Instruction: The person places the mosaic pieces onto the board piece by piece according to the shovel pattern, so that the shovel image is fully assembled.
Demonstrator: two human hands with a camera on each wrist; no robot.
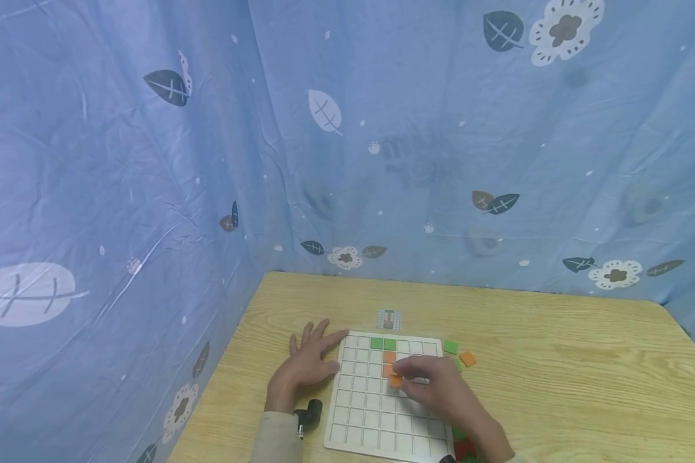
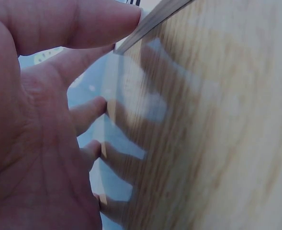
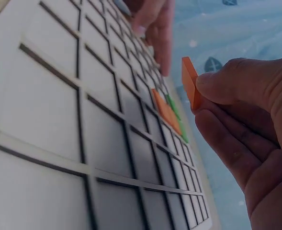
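A white grid board (image 1: 356,415) lies on the wooden table. Two green tiles (image 1: 383,343) fill cells in its top row, and two orange tiles (image 1: 389,357) sit in a column below them. My right hand (image 1: 440,386) pinches an orange square tile (image 3: 190,85) between thumb and fingers, held just over the board below the placed orange ones. At the board's left edge rests my left hand (image 1: 308,368), its fingers spread on the table. Thumb and index fingertip of that hand (image 2: 40,110) meet the board's side in the left wrist view.
A small printed pattern card (image 1: 389,319) lies behind the board. Loose green (image 1: 450,347) and orange tiles (image 1: 468,358) are off its right side, with red and green ones (image 1: 463,447) lower, partly hidden by the right arm. A blue patterned curtain (image 1: 411,161) hangs behind the table.
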